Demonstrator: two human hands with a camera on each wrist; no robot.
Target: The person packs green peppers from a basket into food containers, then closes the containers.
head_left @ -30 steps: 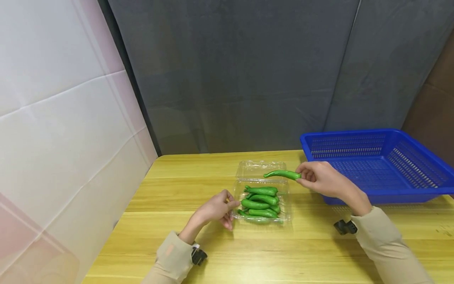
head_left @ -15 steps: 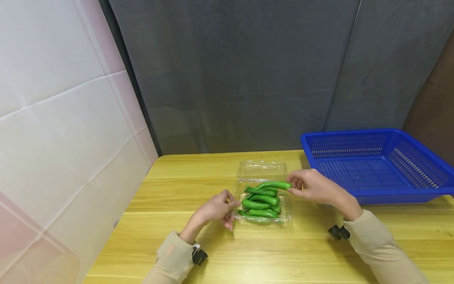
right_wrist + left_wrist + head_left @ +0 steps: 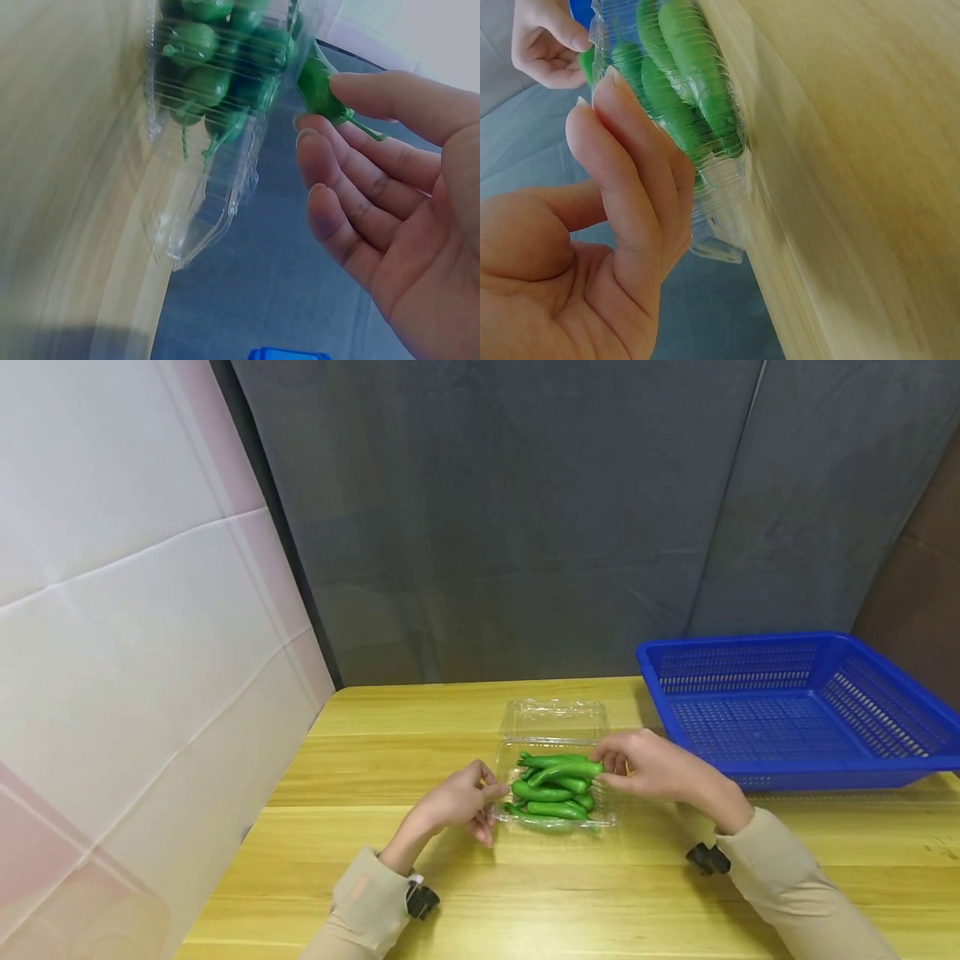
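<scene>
My right hand (image 3: 647, 766) pinches a green chili pepper (image 3: 567, 771) near its stem end, low over the other peppers. The right wrist view shows that pepper's stalk end (image 3: 321, 94) between thumb and fingers. Below lies a clear plastic clamshell box (image 3: 611, 806), its lid folded back behind it. Several more green chili peppers (image 3: 553, 810) lie in it side by side. At the box's left edge my left hand (image 3: 453, 797) holds the rim with thumb and fingers. Up close, the left wrist view has those fingers (image 3: 634, 161) against the box wall.
A large blue plastic basket (image 3: 795, 767) with slotted walls stands at the right of the wooden table (image 3: 360, 777). Grey cloth (image 3: 487, 527) hangs behind the table. On the left is a pale wall panel (image 3: 150, 610).
My right hand has moved left and down, bringing the chili pepper from above the box's back right onto the pile. The left hand has stayed at the box's edge.
</scene>
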